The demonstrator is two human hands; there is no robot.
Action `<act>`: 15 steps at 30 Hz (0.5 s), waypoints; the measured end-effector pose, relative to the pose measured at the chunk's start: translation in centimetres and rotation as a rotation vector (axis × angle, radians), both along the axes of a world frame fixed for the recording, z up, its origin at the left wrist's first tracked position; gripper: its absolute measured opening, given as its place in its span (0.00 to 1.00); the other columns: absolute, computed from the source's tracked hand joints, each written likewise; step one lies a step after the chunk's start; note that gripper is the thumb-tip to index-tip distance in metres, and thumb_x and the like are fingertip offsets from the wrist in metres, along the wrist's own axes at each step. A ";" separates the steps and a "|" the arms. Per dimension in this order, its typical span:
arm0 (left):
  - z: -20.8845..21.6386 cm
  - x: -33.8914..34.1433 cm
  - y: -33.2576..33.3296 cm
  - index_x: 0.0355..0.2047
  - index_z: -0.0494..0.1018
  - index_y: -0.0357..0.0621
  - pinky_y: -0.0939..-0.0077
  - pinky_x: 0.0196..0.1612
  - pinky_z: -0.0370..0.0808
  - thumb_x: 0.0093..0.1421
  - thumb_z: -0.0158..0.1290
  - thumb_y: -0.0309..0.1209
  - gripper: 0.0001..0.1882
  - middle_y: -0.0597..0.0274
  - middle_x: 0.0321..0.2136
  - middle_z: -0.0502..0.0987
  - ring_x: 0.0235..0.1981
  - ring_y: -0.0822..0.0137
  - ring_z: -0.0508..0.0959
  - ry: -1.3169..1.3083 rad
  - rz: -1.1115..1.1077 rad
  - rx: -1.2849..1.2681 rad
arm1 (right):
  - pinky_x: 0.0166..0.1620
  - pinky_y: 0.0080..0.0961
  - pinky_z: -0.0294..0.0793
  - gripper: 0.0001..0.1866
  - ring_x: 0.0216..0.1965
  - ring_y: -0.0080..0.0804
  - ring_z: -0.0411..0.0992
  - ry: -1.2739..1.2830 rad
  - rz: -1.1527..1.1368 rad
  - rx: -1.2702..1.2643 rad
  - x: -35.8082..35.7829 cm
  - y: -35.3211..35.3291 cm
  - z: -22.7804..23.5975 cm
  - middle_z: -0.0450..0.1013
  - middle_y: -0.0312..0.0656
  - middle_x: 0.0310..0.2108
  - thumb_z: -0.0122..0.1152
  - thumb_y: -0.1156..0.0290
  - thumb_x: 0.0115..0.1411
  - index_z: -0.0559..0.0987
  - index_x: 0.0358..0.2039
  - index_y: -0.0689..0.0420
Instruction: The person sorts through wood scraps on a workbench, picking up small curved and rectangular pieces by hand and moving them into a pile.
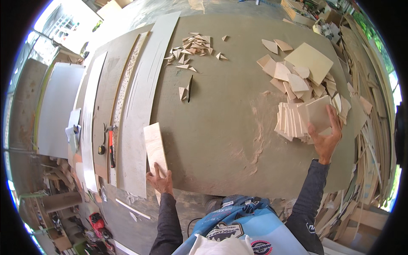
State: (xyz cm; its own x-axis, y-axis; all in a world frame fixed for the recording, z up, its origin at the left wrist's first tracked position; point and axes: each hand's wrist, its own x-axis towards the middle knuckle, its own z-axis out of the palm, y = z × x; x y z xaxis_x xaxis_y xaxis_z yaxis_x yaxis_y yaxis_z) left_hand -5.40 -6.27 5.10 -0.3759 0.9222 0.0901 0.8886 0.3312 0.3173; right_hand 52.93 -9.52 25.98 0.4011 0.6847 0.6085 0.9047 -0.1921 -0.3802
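Well out to the left of the left hand (pixel 160 182), a narrow white strip (pixel 92 123) lies lengthwise. Between that strip and the hand come a tape measure (pixel 101 149), a hammer (pixel 111 146) with a red and black handle, and a long pale panel (pixel 142 93), the nearest of these to the fingers. The left hand grips the lower part of a light wooden plank (pixel 154 138), fingers over its face and thumb by its right edge; the plank reaches up beyond the fingertips, tilted slightly left. Farther up and a little right of this grip, small wooden triangles (pixel 182 93) lie beside a thin black strip (pixel 190 89), with a heap of small offcuts (pixel 196 46) beyond them. Between the two hands stretches the brown tabletop (pixel 212 127), where sawdust (pixel 257 148) trails nearer the right hand (pixel 328 138). Just left of that hand, thin wooden pieces (pixel 289 119) stand in a leaning row. The right hand pinches a square wooden piece (pixel 316 112) between thumb and fingers, at the row's right end. Just above this grip spreads a loose pile of curved pieces (pixel 298 83), topped by a larger square sheet (pixel 312 61).
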 end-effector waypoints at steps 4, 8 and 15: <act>2.6 1.3 3.8 0.62 0.75 0.61 0.51 0.58 0.67 0.43 0.68 0.43 0.41 0.51 0.46 0.62 0.51 0.49 0.64 0.165 -0.257 -0.048 | 0.59 0.45 0.69 0.40 0.56 0.48 0.71 0.026 -0.014 0.037 -1.4 -2.2 -0.5 0.75 0.49 0.57 0.78 0.60 0.41 0.80 0.56 0.61; 3.8 2.0 9.2 0.62 0.74 0.61 0.47 0.56 0.68 0.44 0.68 0.44 0.41 0.53 0.47 0.62 0.54 0.47 0.63 0.183 -0.342 -0.107 | 0.59 0.45 0.69 0.40 0.56 0.48 0.71 0.065 -0.048 0.040 -1.4 -5.0 -1.0 0.75 0.50 0.58 0.78 0.61 0.41 0.80 0.57 0.61; 5.6 3.5 16.8 0.61 0.75 0.64 0.46 0.54 0.71 0.45 0.68 0.46 0.39 0.53 0.50 0.64 0.57 0.46 0.63 0.233 -0.490 -0.157 | 0.59 0.45 0.68 0.40 0.56 0.49 0.71 0.095 -0.170 0.041 -0.9 -10.1 -2.1 0.75 0.50 0.58 0.79 0.60 0.42 0.80 0.56 0.62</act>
State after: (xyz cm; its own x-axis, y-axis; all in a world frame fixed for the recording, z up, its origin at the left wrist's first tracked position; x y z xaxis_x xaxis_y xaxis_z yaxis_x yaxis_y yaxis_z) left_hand -1.90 10.57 10.71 0.1130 0.9930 -0.0332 0.9911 -0.1103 0.0744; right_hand 52.05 -19.57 23.93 0.5657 0.5777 0.5884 0.8203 -0.3213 -0.4731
